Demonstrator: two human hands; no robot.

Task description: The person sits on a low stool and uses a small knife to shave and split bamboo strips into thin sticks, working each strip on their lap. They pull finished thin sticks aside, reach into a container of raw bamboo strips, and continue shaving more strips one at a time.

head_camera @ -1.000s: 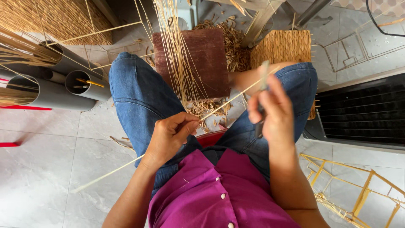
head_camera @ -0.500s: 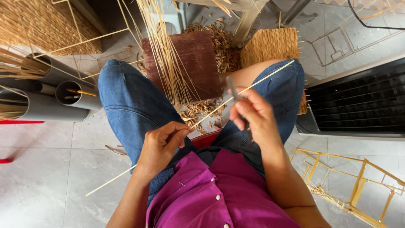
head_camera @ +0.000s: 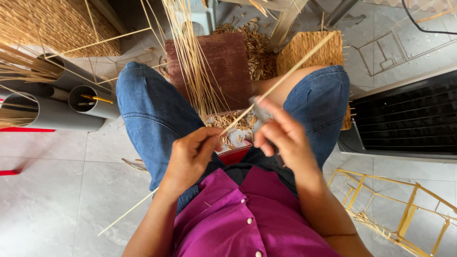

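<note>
I sit with my knees apart in blue jeans. My left hand (head_camera: 190, 159) pinches a long thin bamboo strip (head_camera: 290, 71) that runs from the floor at lower left up to the upper right. My right hand (head_camera: 281, 138) holds a small grey blade (head_camera: 261, 114) against the strip, just right of my left fingers. Pale shavings (head_camera: 233, 124) lie between my thighs beneath both hands.
A reddish-brown wooden block (head_camera: 223, 71) stands ahead with a sheaf of thin bamboo strips (head_camera: 193, 62) leaning over it. Grey tubes (head_camera: 57, 112) holding strips lie at left. A woven basket (head_camera: 312, 50) sits at upper right, a yellow bamboo frame (head_camera: 404, 214) at lower right.
My right hand has come down from a raised position toward my left hand, bringing the blade onto the strip. The strip now points further up and right.
</note>
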